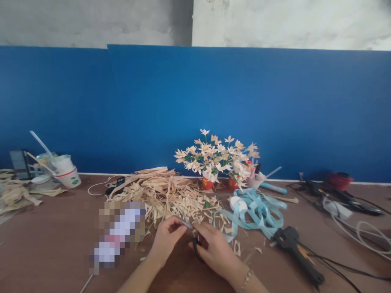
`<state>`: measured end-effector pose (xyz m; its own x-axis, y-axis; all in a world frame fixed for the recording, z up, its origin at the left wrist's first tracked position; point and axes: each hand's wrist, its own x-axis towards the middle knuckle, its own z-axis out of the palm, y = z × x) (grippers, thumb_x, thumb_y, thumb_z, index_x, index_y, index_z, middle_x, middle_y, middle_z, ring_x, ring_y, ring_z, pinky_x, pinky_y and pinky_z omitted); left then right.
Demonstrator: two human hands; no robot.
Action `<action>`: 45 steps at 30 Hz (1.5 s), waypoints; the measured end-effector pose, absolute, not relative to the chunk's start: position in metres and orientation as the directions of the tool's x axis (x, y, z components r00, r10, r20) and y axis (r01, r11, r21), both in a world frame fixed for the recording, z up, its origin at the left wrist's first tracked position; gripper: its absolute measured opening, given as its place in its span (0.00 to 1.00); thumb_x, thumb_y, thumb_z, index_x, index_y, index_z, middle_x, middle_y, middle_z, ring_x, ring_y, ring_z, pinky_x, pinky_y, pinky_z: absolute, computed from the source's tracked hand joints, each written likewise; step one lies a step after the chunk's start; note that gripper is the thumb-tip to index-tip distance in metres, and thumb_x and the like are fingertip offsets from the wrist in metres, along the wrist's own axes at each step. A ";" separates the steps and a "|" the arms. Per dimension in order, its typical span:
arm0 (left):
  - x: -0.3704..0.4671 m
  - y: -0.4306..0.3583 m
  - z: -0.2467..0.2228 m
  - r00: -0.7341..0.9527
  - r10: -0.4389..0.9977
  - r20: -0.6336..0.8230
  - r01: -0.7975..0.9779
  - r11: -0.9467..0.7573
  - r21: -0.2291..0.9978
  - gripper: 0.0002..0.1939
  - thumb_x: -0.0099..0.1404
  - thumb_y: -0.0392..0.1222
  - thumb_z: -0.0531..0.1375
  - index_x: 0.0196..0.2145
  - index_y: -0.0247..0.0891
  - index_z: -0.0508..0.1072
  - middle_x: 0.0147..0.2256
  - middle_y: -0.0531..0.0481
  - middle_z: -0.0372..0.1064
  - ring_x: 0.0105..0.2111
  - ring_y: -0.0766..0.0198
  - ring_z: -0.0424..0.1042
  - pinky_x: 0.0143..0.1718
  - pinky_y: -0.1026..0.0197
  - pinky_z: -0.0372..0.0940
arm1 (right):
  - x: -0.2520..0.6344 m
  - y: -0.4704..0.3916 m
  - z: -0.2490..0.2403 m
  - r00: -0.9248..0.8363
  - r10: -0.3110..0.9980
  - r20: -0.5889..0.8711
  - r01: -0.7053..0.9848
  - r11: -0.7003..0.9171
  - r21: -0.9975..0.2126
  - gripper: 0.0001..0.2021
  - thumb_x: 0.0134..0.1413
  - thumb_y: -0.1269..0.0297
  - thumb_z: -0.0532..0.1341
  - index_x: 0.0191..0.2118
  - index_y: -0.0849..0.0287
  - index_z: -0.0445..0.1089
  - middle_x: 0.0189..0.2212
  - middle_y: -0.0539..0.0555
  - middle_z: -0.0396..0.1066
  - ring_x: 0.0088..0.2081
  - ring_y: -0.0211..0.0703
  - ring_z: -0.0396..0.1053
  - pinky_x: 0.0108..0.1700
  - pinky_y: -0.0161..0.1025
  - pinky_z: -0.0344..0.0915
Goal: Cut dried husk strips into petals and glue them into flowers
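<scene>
My right hand (215, 246) grips a pair of scissors (197, 248) by its dark handles, and the blades point up and left. Close beside the blade tips, my left hand (168, 240) pinches thumb and forefinger together; whatever lies between them is too small to make out. Just beyond both hands spreads a heap of pale dried husk strips and cut scraps (171, 191). Behind it stand handmade flowers with pale petals (210, 156), in small red cups (207, 182).
Light blue ribbon (253, 211) lies in loops at right, near a black glue gun (297, 254) with a cord. Cables and a red object (337, 181) sit farther right. A white cup (69, 178) stands at left. A blurred-out object (117, 236) lies left of my hands.
</scene>
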<state>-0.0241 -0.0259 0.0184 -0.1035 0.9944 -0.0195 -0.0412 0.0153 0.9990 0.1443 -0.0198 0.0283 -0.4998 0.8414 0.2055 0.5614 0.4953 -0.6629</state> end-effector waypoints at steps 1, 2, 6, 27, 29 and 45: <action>-0.024 -0.026 0.019 -0.104 0.994 -0.024 -0.051 0.019 0.999 0.05 0.49 0.40 0.62 0.22 0.35 0.72 0.22 0.53 0.69 0.25 0.65 0.66 0.32 0.64 0.60 | 0.144 -0.020 0.028 -0.495 0.844 0.206 0.556 0.489 -0.672 0.15 0.47 0.66 0.60 0.44 0.55 0.67 0.32 0.52 0.67 0.32 0.42 0.63 0.35 0.36 0.61; -0.023 -0.026 0.019 -0.104 0.994 -0.026 -0.061 0.019 0.998 0.05 0.49 0.40 0.62 0.22 0.35 0.72 0.22 0.53 0.69 0.25 0.65 0.66 0.31 0.64 0.60 | 0.144 -0.020 0.028 -0.486 0.848 0.210 0.544 0.482 -0.687 0.15 0.46 0.66 0.61 0.44 0.56 0.67 0.33 0.52 0.67 0.33 0.42 0.63 0.36 0.36 0.61; -0.022 -0.026 0.019 -0.131 0.991 -0.021 -0.089 0.009 0.996 0.07 0.49 0.42 0.63 0.22 0.35 0.71 0.22 0.53 0.67 0.25 0.67 0.64 0.29 0.66 0.58 | 0.142 -0.016 0.020 -0.393 0.898 0.197 0.436 0.370 -0.820 0.17 0.42 0.68 0.63 0.42 0.57 0.67 0.31 0.51 0.67 0.33 0.41 0.64 0.36 0.36 0.62; -0.012 -0.028 0.012 0.081 0.984 -0.156 -0.030 0.159 0.987 0.10 0.46 0.44 0.64 0.21 0.34 0.70 0.18 0.56 0.62 0.21 0.70 0.57 0.25 0.66 0.51 | 0.135 -0.012 0.013 -0.252 0.961 0.119 -0.051 0.109 -0.993 0.15 0.41 0.67 0.65 0.37 0.59 0.63 0.26 0.49 0.67 0.31 0.38 0.67 0.34 0.34 0.63; -0.013 -0.029 0.013 0.090 0.983 -0.162 -0.020 0.164 0.986 0.11 0.46 0.44 0.64 0.21 0.34 0.69 0.18 0.56 0.62 0.21 0.70 0.56 0.25 0.66 0.51 | 0.136 -0.012 0.013 -0.255 0.958 0.129 -0.039 0.123 -0.992 0.15 0.41 0.68 0.65 0.38 0.59 0.63 0.27 0.49 0.67 0.31 0.38 0.67 0.34 0.34 0.63; -0.010 -0.030 0.015 0.141 0.974 -0.174 -0.167 0.197 0.966 0.13 0.45 0.46 0.65 0.19 0.34 0.67 0.17 0.56 0.62 0.20 0.70 0.56 0.25 0.66 0.51 | 0.138 -0.012 0.008 -0.244 0.946 0.214 0.108 0.246 -0.963 0.12 0.43 0.72 0.59 0.38 0.59 0.63 0.26 0.49 0.67 0.29 0.37 0.65 0.32 0.32 0.63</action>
<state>-0.0101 -0.0295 0.0148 0.1415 0.9745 -0.1742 -0.1667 0.1969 0.9661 0.1377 -0.0117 0.0082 -0.2437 0.9458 0.2145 0.1083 0.2463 -0.9631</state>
